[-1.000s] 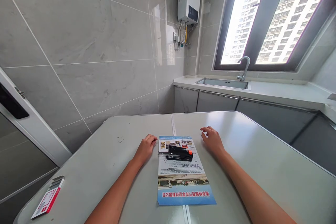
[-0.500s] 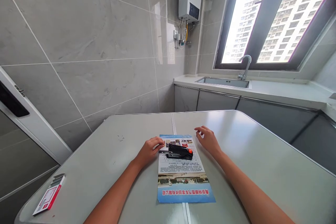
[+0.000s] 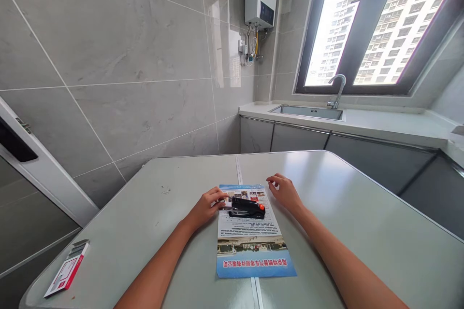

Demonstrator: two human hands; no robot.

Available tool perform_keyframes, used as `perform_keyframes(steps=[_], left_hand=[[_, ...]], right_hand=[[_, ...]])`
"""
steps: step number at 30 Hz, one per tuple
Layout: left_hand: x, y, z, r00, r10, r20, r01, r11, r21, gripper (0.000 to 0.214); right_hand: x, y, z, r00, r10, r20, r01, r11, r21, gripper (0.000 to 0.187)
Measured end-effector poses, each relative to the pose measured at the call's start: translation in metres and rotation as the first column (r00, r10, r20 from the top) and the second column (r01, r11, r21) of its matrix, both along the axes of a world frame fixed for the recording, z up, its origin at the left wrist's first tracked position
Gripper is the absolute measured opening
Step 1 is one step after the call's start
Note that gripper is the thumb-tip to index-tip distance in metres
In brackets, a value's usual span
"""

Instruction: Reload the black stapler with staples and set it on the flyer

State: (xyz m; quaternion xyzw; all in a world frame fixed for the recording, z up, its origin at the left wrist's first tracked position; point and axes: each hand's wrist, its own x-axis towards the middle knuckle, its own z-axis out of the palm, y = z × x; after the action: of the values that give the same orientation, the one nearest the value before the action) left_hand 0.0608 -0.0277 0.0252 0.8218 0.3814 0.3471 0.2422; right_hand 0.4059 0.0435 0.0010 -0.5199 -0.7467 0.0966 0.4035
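A printed flyer [image 3: 250, 231] with blue borders and red lettering lies on the table, its text upside down to me. On its upper half rests a black stapler [image 3: 248, 208] with an orange-red spot at its right end. A metal part juts from the stapler's left end. My left hand [image 3: 207, 205] has its thumb and fingers closed on that metal part; the exact grip is partly hidden. My right hand [image 3: 284, 191] hovers or rests by the flyer's upper right edge, apart from the stapler. Its fingers are loosely bent, with a gap to the thumb and nothing between them.
The pale table [image 3: 174, 251] has a seam down its middle. A white, red and grey box [image 3: 67, 270] lies at its left edge. Behind stand a counter with a sink [image 3: 308, 112] and a tap [image 3: 338, 91]. A door frame [image 3: 47, 169] is at left.
The whole view has shifted very slightly. Both hands, the stapler and the flyer keep nearly the same places; my left fingers sit slightly further over the metal part.
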Motion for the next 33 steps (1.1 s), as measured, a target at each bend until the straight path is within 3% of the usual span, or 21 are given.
perform_keyframes(steps=[4, 12, 23, 29, 33], left_hand=[[0.002, -0.001, 0.001, 1.000, -0.027, -0.008, 0.027, 0.999, -0.018, 0.024], [0.005, -0.006, 0.006, 0.997, 0.072, 0.003, -0.072, 0.996, -0.043, 0.027], [0.006, -0.010, 0.013, 0.998, 0.027, -0.049, -0.029, 0.999, -0.041, 0.027], [0.007, -0.013, 0.015, 0.995, -0.056, -0.083, 0.049, 0.996, -0.080, 0.032], [0.004, -0.011, 0.014, 0.991, -0.076, -0.110, 0.073, 0.997, -0.032, 0.030]], right_hand=[[0.001, 0.001, -0.001, 1.000, -0.007, 0.005, 0.007, 1.000, -0.001, 0.027], [0.002, 0.004, -0.002, 1.000, -0.006, 0.013, 0.006, 1.000, -0.015, 0.026], [0.001, 0.002, -0.001, 1.000, -0.006, 0.016, 0.006, 1.000, -0.024, 0.027], [0.001, 0.001, 0.001, 1.000, -0.012, 0.020, 0.012, 0.999, -0.029, 0.027], [0.000, 0.001, 0.002, 1.000, -0.010, 0.007, 0.010, 1.000, -0.025, 0.028]])
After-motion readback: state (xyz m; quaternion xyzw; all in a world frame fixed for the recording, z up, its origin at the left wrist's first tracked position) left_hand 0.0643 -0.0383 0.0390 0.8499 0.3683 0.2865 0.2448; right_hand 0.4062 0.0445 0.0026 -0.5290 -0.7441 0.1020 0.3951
